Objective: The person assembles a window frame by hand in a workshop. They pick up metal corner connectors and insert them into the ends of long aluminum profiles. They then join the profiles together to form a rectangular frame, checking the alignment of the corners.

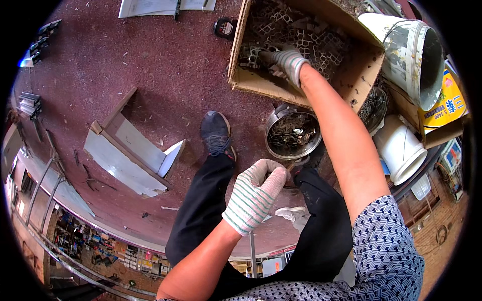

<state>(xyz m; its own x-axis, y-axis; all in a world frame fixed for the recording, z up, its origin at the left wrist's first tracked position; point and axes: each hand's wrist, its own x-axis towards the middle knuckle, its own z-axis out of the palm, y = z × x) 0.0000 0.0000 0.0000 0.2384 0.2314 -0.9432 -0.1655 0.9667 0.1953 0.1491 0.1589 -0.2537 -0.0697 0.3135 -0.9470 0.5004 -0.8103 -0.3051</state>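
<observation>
In a white glove with green stripes, my left hand (pixel 257 194) is raised between my knees, its fingers curled closed. Whatever it may hold is hidden inside the fingers. My right hand (pixel 288 61), gloved the same way, reaches down into an open cardboard box (pixel 266 83) at the far right. Its fingertips are down among many small grey metal pieces (pixel 326 47), and their grip is hidden there. Between my hands, just below the box, stands a round metal pot (pixel 273 148) holding thin dark metal bits (pixel 293 133).
A second round container (pixel 374 108) of bits, a paint-stained bucket (pixel 409 55), a white bucket (pixel 399 150) and a yellow package (pixel 444 108) crowd the right. A broken panel piece (pixel 123 158) lies left of my shoe (pixel 216 128). A tape measure (pixel 225 28) and papers (pixel 150 7) lie at the far side.
</observation>
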